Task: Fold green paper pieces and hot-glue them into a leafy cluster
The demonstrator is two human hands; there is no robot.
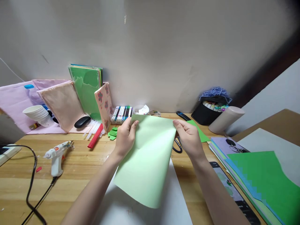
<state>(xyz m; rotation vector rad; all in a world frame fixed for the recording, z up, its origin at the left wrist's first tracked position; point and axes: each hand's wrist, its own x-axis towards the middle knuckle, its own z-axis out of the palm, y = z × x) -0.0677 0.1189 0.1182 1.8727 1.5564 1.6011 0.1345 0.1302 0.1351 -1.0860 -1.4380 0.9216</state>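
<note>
A sheet of pale green paper is held up between my two hands, its lower edge sagging toward me. My left hand pinches it by the upper left edge, thumb on top. At the upper right corner my right hand grips it the same way. Beneath it lies a white sheet on the wooden table. Scissors show one dark handle beside my right hand; the rest is hidden. Small green paper pieces lie just beyond my left hand.
At left stand a white hot glue gun with a black cord and stacked paper cups. Markers line the back. On the right are a black pen holder, a pale cylinder, a phone and stacked coloured paper.
</note>
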